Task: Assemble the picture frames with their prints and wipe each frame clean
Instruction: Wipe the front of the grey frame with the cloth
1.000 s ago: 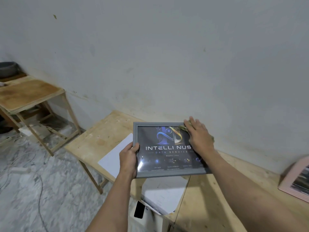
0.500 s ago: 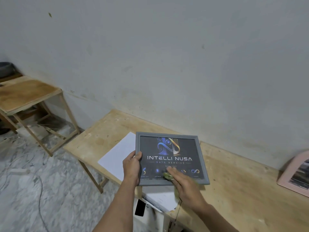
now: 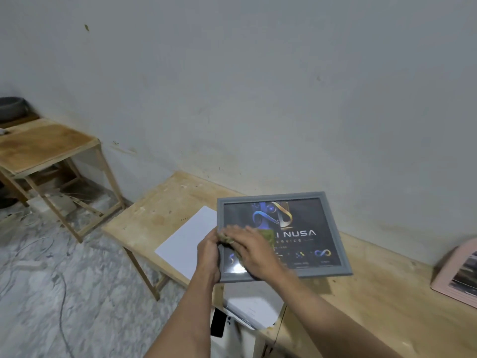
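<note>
A grey picture frame [image 3: 333,223] with a dark print reading "NUSA" is held tilted above the wooden table [image 3: 374,288]. My left hand [image 3: 207,254] grips the frame's left edge. My right hand [image 3: 251,250] lies flat on the glass at the left side and presses a greenish-brown cloth [image 3: 265,235] against it. The cloth shows at the fingertips and beyond the hand. The print's left part is hidden under my hands.
A white sheet [image 3: 188,241] lies on the table left of the frame. A pink frame [image 3: 456,275] leans at the right edge. White papers and a phone [image 3: 219,322] sit on a shelf below. A second wooden table [image 3: 41,146] stands to the left, with cables on the floor.
My right hand with the cloth has swept from the frame's top right, down to its bottom edge, then across to the left side. My left hand keeps its hold.
</note>
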